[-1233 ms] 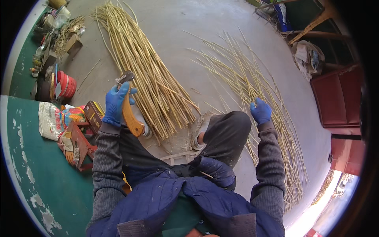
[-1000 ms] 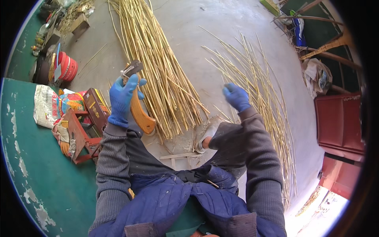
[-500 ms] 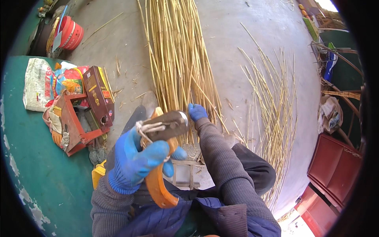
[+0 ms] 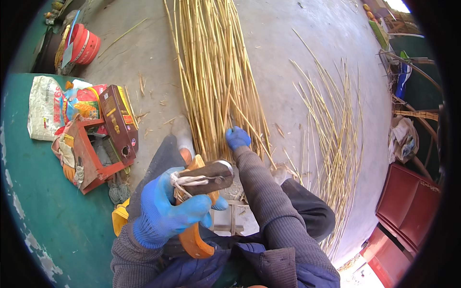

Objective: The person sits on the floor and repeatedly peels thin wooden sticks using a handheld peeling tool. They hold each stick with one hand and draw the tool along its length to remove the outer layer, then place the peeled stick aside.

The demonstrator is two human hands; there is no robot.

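My left hand [image 4: 170,206], in a blue glove, is closed around a curved orange wooden-handled tool [image 4: 196,240]. A dark metal blade [image 4: 211,178] with a bright end is tied to its wood with pale cord. This tool is held up in front of my body. Farther out, my gloved right hand [image 4: 237,138] rests at the near part of a long bundle of yellow reed stalks [image 4: 211,72]. Its fingers are curled in; what they hold, if anything, is hidden. One stalk slants across the bundle's near right side, beside that hand.
Thinner stalks [image 4: 336,139] lie spread on the grey floor [image 4: 283,72] at right. To the left, a green surface [image 4: 53,192] carries a red frame [image 4: 98,168], a brown box [image 4: 119,122] and a sack [image 4: 43,108]. A red bucket [image 4: 86,45] stands beyond; red seats [image 4: 406,206] are at right.
My left hand and the tool are slightly lower in the picture. My right hand has shifted a little left along the stalks. More of a foot shows beside the bundle.
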